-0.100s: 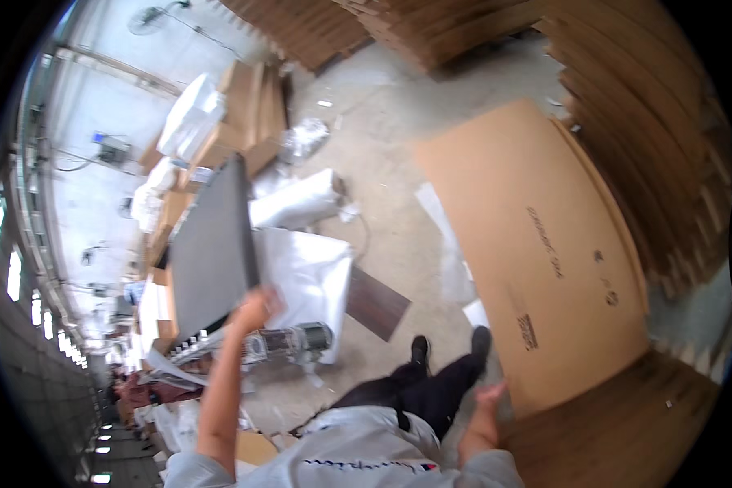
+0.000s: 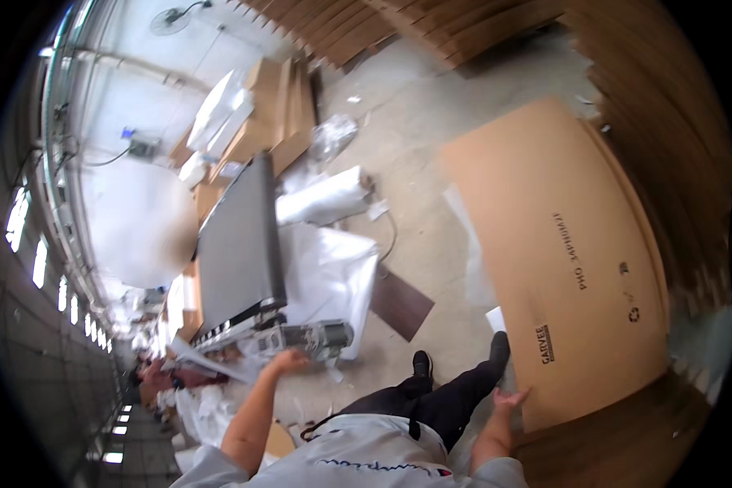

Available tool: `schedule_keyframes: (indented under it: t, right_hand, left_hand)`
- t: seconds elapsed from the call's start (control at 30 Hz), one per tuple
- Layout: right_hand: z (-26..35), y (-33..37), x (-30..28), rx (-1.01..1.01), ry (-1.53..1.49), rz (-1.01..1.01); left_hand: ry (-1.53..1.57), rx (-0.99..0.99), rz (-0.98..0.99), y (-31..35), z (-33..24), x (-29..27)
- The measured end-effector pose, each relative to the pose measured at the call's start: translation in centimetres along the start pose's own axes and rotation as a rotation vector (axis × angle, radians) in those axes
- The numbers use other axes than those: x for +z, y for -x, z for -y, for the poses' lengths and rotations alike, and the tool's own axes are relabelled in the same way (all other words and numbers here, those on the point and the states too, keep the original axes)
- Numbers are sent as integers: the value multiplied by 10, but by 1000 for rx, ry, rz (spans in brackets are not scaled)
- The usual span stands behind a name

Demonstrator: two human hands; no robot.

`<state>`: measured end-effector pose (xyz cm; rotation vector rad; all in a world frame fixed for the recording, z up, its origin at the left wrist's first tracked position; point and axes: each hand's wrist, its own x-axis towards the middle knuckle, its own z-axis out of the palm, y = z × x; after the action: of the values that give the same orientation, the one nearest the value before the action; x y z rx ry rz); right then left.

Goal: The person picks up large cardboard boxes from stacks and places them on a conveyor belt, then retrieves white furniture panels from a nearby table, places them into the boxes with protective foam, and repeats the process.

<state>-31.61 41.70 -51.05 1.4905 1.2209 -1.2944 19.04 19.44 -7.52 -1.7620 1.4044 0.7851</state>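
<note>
My left hand [image 2: 289, 360] is over the near side of a metal motor unit [image 2: 321, 335] below the end of a black conveyor belt [image 2: 240, 244]. Its fingers are blurred, and I make out nothing held in them. To the right, my right hand [image 2: 510, 398] has its fingers apart and holds nothing. It is beside the near left corner of a large flat brown cardboard carton [image 2: 529, 228] with dark print. Whether the fingertips touch the carton's edge I cannot tell.
Tall stacks of flat cardboard [image 2: 651, 122] stand at the right and far side. A roll of white wrapping [image 2: 325, 198], white sheeting [image 2: 325, 268] and a dark brown board [image 2: 401, 303] lie between conveyor and carton. Boxes [image 2: 260, 114] stand behind the belt.
My left hand has come back from the conveyor's end toward me, past the motor. The fingers of my right hand have spread beside the carton. The whole view has shifted slightly.
</note>
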Motion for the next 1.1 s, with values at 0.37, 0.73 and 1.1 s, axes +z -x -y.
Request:
schedule_keyframes:
  t: [0.37, 0.73, 1.1]
  right_hand:
    - [48, -82, 33, -95, 44, 78]
    - [89, -39, 2, -355, -112, 115]
    - [235, 237, 10, -966, -205, 256]
  left_hand:
    - [771, -241, -514, 36, -96, -14]
    - [425, -104, -133, 6, -81, 41]
    - [500, 283, -123, -126, -213, 51]
